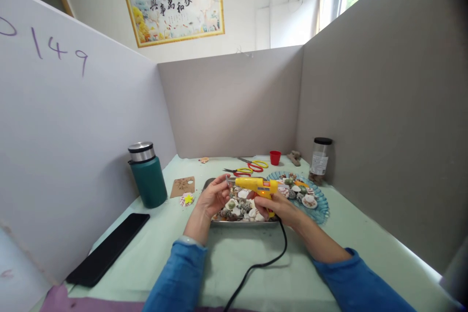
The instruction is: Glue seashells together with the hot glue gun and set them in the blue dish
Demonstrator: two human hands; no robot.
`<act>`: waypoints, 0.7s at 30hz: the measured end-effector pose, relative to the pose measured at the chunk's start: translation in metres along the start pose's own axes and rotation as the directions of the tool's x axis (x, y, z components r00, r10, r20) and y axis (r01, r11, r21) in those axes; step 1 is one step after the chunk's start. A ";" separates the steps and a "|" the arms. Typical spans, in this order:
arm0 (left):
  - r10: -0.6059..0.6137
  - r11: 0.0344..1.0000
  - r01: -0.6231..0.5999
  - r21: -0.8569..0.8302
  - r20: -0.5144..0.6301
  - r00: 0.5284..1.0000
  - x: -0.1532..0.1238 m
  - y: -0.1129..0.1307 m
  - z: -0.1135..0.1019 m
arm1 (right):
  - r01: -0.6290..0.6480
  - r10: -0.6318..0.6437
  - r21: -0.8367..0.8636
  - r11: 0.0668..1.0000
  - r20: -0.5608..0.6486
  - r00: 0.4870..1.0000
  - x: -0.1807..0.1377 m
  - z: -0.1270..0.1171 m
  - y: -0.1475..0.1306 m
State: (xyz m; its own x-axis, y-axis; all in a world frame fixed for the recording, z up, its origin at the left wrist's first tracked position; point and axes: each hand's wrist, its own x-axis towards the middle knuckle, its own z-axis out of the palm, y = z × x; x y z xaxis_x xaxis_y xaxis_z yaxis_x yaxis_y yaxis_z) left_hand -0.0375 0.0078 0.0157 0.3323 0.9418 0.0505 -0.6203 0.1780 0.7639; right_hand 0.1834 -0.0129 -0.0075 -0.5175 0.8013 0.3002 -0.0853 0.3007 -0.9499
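My right hand (276,206) is wrapped round the handle of a yellow hot glue gun (256,185), its nozzle pointing left. At the nozzle's tip, my left hand (214,198) pinches something small and pale, too small to name. Below both hands lies a metal tray (241,224) filled with shells and small stones. A black cord (252,267) runs from the gun's handle toward the table's front edge. Right of the gun sits a blue scalloped plate (323,209) holding more shells.
Two pairs of scissors (256,167), a red cup (275,158) and a lidded jar (320,162) stand or lie at the back. On the left are a green flask (148,180), a black flat case (109,248), a brown card (182,186) and a flower-decorated disc (187,199). Partitions surround the table.
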 end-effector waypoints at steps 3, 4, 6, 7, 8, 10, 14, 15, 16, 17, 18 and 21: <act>0.006 1.000 -0.006 0.003 0.017 1.000 0.000 0.001 0.000 | 0.003 -0.003 -0.010 1.000 -0.018 1.000 0.001 0.000 0.001; 0.008 1.000 -0.008 0.004 0.020 1.000 0.001 0.001 -0.001 | 0.002 -0.003 -0.012 1.000 -0.020 1.000 0.001 -0.001 0.001; 0.008 1.000 -0.008 0.004 0.021 1.000 0.001 0.001 -0.002 | 0.002 -0.002 -0.011 1.000 -0.017 1.000 0.001 -0.001 0.001; 0.006 1.000 -0.006 0.006 0.021 1.000 0.001 0.001 -0.002 | 0.004 -0.004 -0.012 1.000 -0.014 1.000 0.001 -0.001 0.001; 0.005 1.000 -0.005 0.008 0.021 1.000 0.002 0.000 -0.003 | 0.006 -0.006 -0.013 1.000 -0.009 1.000 0.001 -0.001 0.001; 0.002 1.000 -0.003 0.012 0.020 1.000 0.002 0.000 -0.003 | 0.011 -0.011 -0.015 1.000 -0.001 1.000 0.001 -0.001 0.000; -0.004 1.000 0.004 0.013 0.015 1.000 0.003 -0.001 -0.004 | 0.008 -0.008 0.000 1.000 0.017 1.000 0.001 -0.002 0.001; -0.004 1.000 0.004 0.012 0.013 1.000 0.003 -0.001 -0.004 | 0.006 -0.006 0.006 1.000 0.022 1.000 0.001 -0.002 0.001; -0.004 1.000 0.004 0.011 0.012 1.000 0.003 -0.001 -0.005 | 0.004 -0.004 0.011 1.000 0.027 1.000 0.001 -0.002 0.001; -0.004 1.000 0.004 0.009 0.013 1.000 0.003 -0.001 -0.005 | 0.003 -0.003 0.014 1.000 0.029 1.000 0.001 -0.003 0.001; -0.005 1.000 0.005 0.008 0.014 1.000 0.004 -0.001 -0.006 | 0.003 -0.004 0.012 1.000 0.030 1.000 0.000 -0.003 0.000; -0.009 1.000 0.009 0.008 0.021 1.000 0.005 -0.001 -0.007 | 0.003 -0.003 0.005 1.000 0.032 0.999 0.000 -0.002 -0.001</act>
State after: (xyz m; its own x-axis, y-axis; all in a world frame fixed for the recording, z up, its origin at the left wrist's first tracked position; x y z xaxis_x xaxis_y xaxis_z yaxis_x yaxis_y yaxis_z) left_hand -0.0406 0.0140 0.0110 0.3525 0.9341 0.0570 -0.6115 0.1838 0.7696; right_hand 0.1858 -0.0124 -0.0062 -0.5443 0.7832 0.3005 -0.0910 0.3010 -0.9493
